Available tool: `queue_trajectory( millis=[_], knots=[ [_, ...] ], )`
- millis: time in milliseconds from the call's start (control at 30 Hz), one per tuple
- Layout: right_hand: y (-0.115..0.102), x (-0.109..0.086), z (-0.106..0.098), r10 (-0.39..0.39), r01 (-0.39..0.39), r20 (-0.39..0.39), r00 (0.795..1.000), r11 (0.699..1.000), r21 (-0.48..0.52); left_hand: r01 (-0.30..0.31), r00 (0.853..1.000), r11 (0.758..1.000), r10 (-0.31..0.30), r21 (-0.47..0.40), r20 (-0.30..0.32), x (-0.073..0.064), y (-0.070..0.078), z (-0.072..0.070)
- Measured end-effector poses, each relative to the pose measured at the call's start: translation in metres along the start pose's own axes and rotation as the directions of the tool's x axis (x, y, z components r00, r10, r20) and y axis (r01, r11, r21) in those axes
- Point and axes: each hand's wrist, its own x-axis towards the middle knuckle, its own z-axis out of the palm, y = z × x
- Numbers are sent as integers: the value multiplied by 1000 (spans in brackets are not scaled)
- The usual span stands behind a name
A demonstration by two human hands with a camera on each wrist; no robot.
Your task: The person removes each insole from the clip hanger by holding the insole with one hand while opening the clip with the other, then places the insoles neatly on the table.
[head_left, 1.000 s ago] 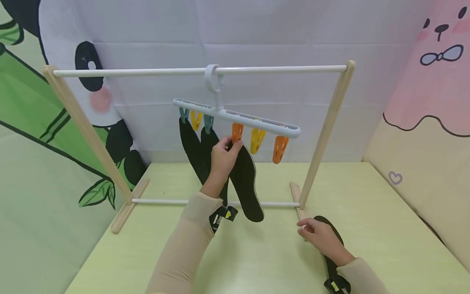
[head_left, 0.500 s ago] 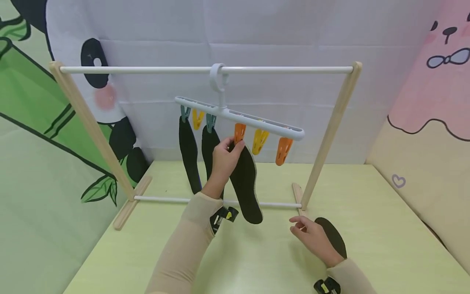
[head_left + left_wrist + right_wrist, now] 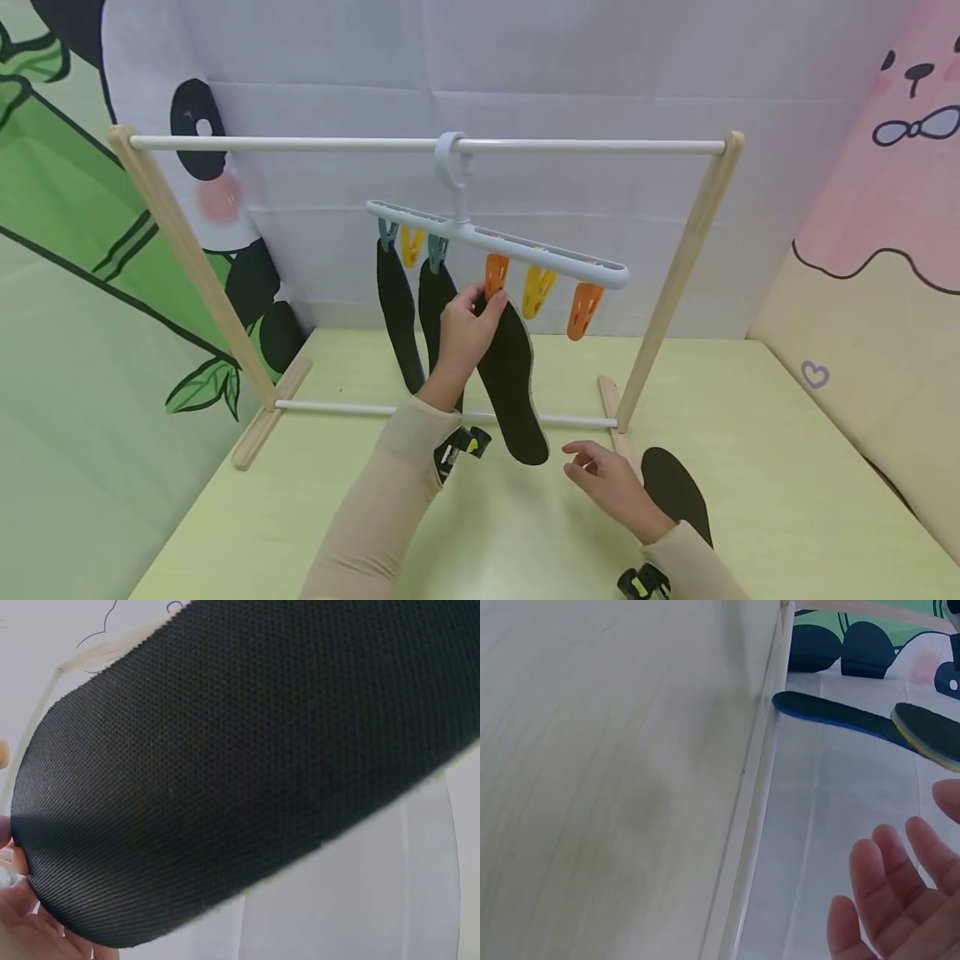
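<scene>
The hanger (image 3: pixel 497 242) is hanging on the upper bar (image 3: pixel 300 145). Three insoles (image 3: pixel 512 379) are extending below it. A fourth insole (image 3: pixel 677 493) is lying rightward on the table (image 3: pixel 765 433).

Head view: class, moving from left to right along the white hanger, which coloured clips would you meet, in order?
First teal clip, first yellow clip, second teal clip, first orange clip, second yellow clip, second orange clip.
</scene>
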Motion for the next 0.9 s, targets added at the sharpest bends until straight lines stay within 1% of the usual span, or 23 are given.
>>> queue_trajectory(
  millis=[200, 300, 467, 600, 733, 900],
  knots=[
    [-8, 2, 11, 17, -17, -30, 999, 1000, 13, 2, 1000, 1000, -2, -9, 16, -1, 0, 0],
    [-9, 1, 14, 23, -23, -33, 999, 1000, 7, -7, 1000, 1000, 7, -15, 15, -2, 0, 0],
    [-13, 2, 17, -36, 35, -46, 998, 999, -20, -29, 1000, 999, 29, -16, 7, -2, 1, -2],
    [-14, 3, 21, -76, 75, -31, 997, 997, -21, -17, 1000, 1000, 17, -8, -1, -3, 1, -3],
    [-14, 3, 26, -88, 88, -5, 996, 996, -4, -5, 1000, 1000, 5, 7, -7, -3, 0, -5],
    [-18, 4, 28, -108, 107, 9, 994, 994, 32, -15, 1000, 1000, 15, 13, -15, -3, 0, -6]
  ],
)
